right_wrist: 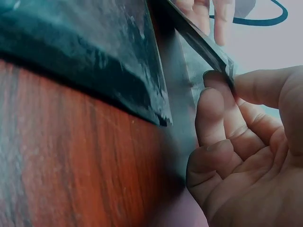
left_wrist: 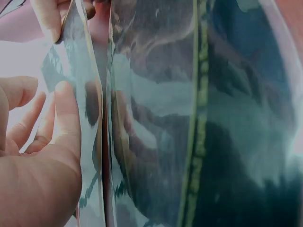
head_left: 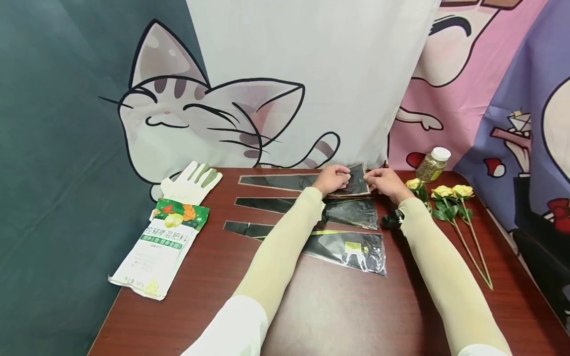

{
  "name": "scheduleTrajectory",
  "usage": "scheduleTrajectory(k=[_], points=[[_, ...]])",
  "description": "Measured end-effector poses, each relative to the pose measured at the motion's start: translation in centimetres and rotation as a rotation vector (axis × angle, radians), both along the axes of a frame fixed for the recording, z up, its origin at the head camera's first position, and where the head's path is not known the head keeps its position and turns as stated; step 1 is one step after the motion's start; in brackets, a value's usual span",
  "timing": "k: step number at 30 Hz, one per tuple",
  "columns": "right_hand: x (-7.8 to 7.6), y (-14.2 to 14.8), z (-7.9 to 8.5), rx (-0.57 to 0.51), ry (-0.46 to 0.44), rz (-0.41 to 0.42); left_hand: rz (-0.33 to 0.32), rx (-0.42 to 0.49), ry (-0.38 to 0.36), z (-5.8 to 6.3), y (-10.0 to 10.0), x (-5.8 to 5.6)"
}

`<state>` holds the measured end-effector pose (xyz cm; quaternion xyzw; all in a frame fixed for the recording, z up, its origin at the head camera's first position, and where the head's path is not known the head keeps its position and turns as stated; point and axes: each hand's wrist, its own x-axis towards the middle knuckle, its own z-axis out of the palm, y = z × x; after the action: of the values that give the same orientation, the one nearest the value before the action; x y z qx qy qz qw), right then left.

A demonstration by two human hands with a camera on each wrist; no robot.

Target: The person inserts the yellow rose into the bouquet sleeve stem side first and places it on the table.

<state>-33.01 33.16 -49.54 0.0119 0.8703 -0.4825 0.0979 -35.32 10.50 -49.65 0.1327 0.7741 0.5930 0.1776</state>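
Note:
Three long tapered plastic sleeves, dark with clear edges, lie in rows on the table. At the wide right end of the farthest sleeve [head_left: 358, 182], my right hand [head_left: 386, 182] pinches the edge between thumb and fingers. The right wrist view shows that edge [right_wrist: 208, 49] lifted at a slant. My left hand [head_left: 333, 179] is over the same sleeve, its thumb [left_wrist: 66, 106] against the plastic and its other fingers loosely bent and apart from the thumb. The middle sleeve [head_left: 352, 211] lies just in front, and the nearest sleeve [head_left: 329, 247] bears a yellow label.
On the left, a fertilizer bag [head_left: 156, 252] overlaps a white glove [head_left: 189, 185]. A lidded jar [head_left: 433, 165] stands at the back right, beside yellow artificial roses [head_left: 451, 193] with long stems. A printed cloth [head_left: 285, 44] hangs behind the table [head_left: 338, 306].

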Motion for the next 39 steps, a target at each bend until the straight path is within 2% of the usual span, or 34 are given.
scheduleTrajectory(k=[6,12,15,24,31,34,39], points=[[-0.2,-0.6,-0.2,0.008,0.002,0.013,-0.048,-0.002,-0.044,-1.0,0.4,-0.1],[-0.7,-1.5,-0.1,-0.015,0.051,0.003,-0.016,-0.085,0.019,-1.1,0.3,-0.1],[-0.8,-2.0,0.1,-0.011,0.073,-0.004,0.002,-0.095,0.031,-1.2,0.5,-0.2],[-0.3,-3.1,-0.3,-0.004,0.092,0.002,0.059,-0.012,-0.069,-1.6,1.0,-0.1],[-0.4,-3.6,-0.8,-0.013,0.105,0.001,0.09,-0.011,-0.059,-1.5,1.0,0.1],[-0.5,-3.5,-0.8,-0.022,0.097,0.005,0.104,0.028,-0.077,-1.3,0.8,0.2],[-0.4,-3.1,-0.7,-0.045,0.082,-0.012,0.12,0.132,-0.15,-1.0,0.8,0.3]])
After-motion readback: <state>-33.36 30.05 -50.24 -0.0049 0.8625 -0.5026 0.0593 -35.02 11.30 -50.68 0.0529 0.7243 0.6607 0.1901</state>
